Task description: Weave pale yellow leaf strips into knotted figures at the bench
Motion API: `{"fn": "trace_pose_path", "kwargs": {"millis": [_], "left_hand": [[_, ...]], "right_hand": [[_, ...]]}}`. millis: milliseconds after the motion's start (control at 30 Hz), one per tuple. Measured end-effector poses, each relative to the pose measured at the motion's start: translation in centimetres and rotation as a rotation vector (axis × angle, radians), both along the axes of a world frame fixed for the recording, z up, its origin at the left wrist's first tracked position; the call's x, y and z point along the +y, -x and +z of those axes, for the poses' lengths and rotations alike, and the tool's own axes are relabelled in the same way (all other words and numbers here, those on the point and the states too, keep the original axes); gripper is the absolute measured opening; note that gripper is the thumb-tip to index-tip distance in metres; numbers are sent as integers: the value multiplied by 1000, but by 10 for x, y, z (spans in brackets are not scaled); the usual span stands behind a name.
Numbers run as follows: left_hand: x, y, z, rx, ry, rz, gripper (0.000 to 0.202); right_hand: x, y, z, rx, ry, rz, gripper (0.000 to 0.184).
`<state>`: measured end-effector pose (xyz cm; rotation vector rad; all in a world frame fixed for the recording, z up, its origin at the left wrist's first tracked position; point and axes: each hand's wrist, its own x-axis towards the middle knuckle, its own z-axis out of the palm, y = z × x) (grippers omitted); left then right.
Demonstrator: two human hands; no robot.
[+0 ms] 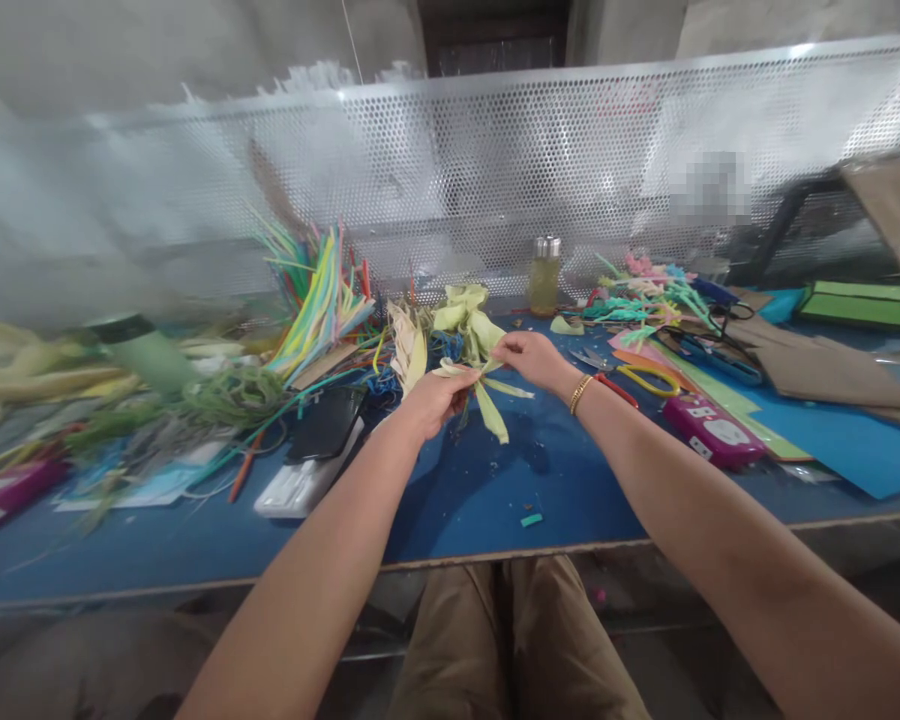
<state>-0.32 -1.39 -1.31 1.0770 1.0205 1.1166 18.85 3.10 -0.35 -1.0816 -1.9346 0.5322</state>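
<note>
Over the middle of the blue table, my two hands are close together on a bundle of pale yellow-green, husk-like strips. My left hand pinches the bundle from the left, with its thumb on top. From the right, the bent fingers of my right hand grip a strip near the middle. Strip ends hang down between the hands. Just behind stand curled pale green husk-like pieces, with drier cream pieces to the left; whether these join the held bundle I cannot tell.
Colourful pipe cleaners, a green tumbler and a black phone lie left. Yellow-handled scissors, a magenta case, coloured paper and cardboard are right. A bottle stands by the perforated metal screen.
</note>
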Motion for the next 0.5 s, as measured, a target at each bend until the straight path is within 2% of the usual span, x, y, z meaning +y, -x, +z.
{"fn": "trace_pose_path", "kwargs": {"millis": [100, 167, 300, 500], "left_hand": [[5, 2, -2, -108, -21, 64, 34], [8, 2, -2, -142, -20, 90, 34], [8, 2, -1, -147, -36, 97, 33], [10, 5, -3, 20, -124, 103, 30]], "right_hand": [[-4, -4, 9, -28, -140, -160, 31], [-10, -3, 15, -180, -162, -213, 35], [-26, 9, 19, -431, -114, -115, 30], [-31, 22, 17, -469, -70, 105, 24]]}}
